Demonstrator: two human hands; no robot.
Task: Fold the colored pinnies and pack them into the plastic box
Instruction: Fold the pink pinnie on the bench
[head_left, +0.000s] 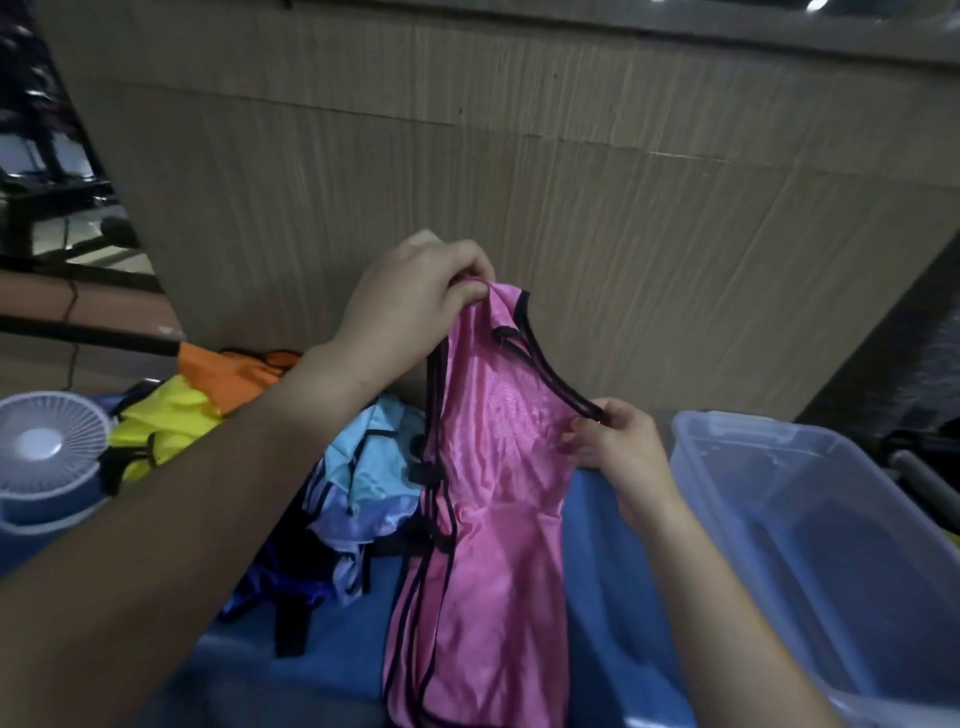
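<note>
Below the fingers (470, 293) the pink pinny (493, 519) runs off the bottom edge, the plastic box (810, 519) is cut off at right, and the left forearm (171, 519) hides part of the yellow pinny (166, 421).

A small white fan (44, 447) stands at the far left, well to the left of the left forearm. A wide sheet of cardboard (519, 182) rises upright just behind both hands. Blue cloth (613, 597) covers the surface beneath the hands. Dark, blurred furniture (47, 156) sits far off, up and left.
</note>
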